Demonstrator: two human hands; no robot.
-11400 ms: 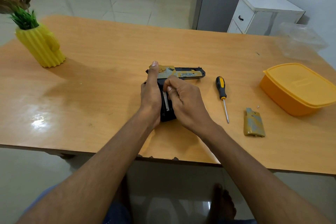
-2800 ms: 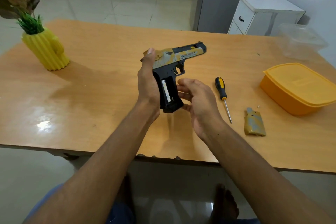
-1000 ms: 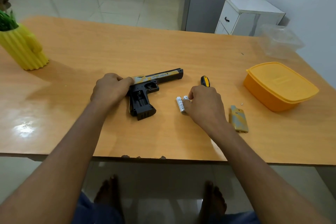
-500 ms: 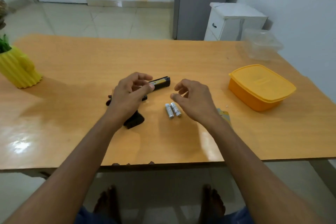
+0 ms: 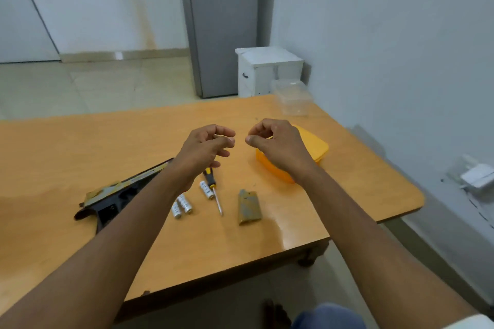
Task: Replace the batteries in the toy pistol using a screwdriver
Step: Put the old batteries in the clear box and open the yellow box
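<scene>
The black-and-gold toy pistol (image 5: 117, 193) lies on its side on the wooden table (image 5: 80, 147), partly hidden by my left forearm. Two silver batteries (image 5: 181, 205) lie side by side right of it, and a third battery (image 5: 206, 189) rests against the yellow-and-black screwdriver (image 5: 212, 189). The gold battery cover (image 5: 249, 207) lies further right. My left hand (image 5: 205, 149) and my right hand (image 5: 278, 147) hover above the table, fingers loosely curled, holding nothing. My right hand is over the orange box.
An orange lidded box (image 5: 312, 152) sits at the right of the table, a clear plastic container (image 5: 292, 97) at the far right corner. The table's right edge is near the wall. A white cabinet (image 5: 267, 69) stands behind.
My view has swung right and up. Both hands rose off the table and moved toward the orange box. The pistol and batteries stay where they were put down.
</scene>
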